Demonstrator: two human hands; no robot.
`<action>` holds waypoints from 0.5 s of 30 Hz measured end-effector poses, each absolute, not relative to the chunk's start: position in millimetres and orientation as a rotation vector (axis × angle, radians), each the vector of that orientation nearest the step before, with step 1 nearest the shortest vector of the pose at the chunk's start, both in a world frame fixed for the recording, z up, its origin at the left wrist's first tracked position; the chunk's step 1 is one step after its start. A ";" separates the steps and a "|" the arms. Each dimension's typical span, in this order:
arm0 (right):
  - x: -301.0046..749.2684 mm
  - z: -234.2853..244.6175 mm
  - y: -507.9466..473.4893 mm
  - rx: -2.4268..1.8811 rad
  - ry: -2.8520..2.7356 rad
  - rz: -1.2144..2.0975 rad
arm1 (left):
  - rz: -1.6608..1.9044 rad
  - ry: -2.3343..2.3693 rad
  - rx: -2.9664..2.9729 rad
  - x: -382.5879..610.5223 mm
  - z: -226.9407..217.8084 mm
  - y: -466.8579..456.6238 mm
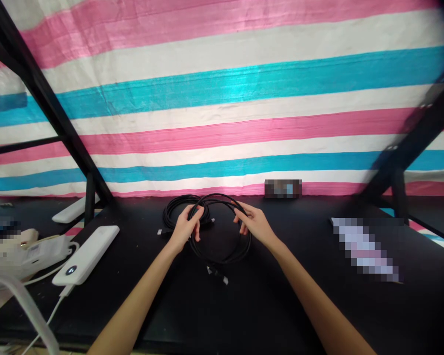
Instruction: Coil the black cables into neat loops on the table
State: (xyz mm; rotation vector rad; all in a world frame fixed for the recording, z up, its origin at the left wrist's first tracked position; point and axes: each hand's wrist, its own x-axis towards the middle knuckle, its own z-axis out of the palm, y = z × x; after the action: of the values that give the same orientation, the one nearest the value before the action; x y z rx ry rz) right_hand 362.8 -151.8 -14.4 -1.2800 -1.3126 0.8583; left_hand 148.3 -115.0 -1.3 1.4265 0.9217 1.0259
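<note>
Between my two hands is a coiled black cable, looped several times, with light-coloured plug ends lying at its near side. My left hand is closed around the left side of the coil, thumb on top. On the right side of the loops, my right hand pinches the strands between thumb and fingers. A second coil of black cable rests on the table just behind my left hand, with a pale connector sticking out to the left.
A white power bank with a plugged-in cord lies on the black table to the left, near a power strip. A blurred dark box stands at the back; a blurred flat item lies right. Dark frame bars slant upward.
</note>
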 end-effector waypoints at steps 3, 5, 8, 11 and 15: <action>361.7 -16.9 -150.7 -1.321 -1.359 0.764 | 0.986 0.962 1.571 147.8 -5.1 -113.9; 360.5 -18.3 -150.5 -1.326 -1.422 0.563 | 0.960 0.949 1.619 148.5 -7.7 -114.0; 358.6 -18.9 -151.6 -1.312 -1.518 0.248 | 0.939 0.913 1.647 151.8 -9.7 -117.1; 357.0 -18.7 -153.9 -1.316 -1.559 0.364 | 0.908 0.923 1.684 156.3 -9.7 -122.8; 356.0 -17.4 -157.7 -1.438 -1.538 0.671 | 0.958 1.022 1.723 159.1 -9.4 -126.8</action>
State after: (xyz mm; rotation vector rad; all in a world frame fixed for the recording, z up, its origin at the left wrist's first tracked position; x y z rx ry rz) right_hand 356.0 -157.7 -17.4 -1.4381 -1.5377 0.6705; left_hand 159.1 -126.8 -9.4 1.7233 1.0223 0.9585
